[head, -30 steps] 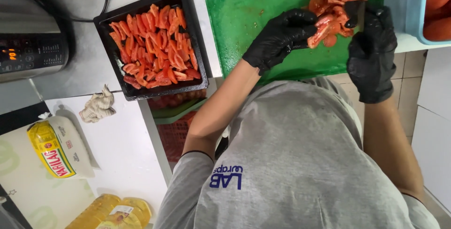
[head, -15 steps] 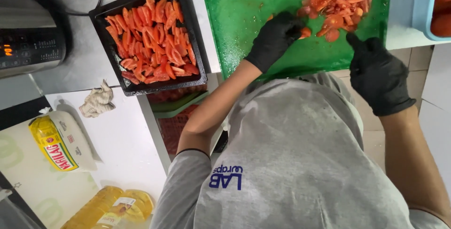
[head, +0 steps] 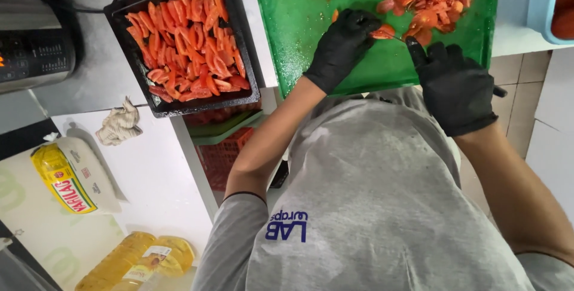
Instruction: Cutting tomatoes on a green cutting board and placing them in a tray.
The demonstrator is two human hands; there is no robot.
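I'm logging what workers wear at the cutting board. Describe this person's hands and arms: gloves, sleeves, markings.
Both hands wear thin black disposable-looking gloves, the left hand and the right hand alike, each ending at the wrist. The forearms are bare. The grey shirt has short sleeves; the left one ends in a dark-edged hem above the elbow. Dark blue lettering sits on the shirt's front. No watch or jewellery shows.

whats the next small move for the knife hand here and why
Probably press the knife down through the tomato piece. The left hand pins that piece on the green cutting board, and the right hand holds the blade right beside those fingertips, so cut slowly.
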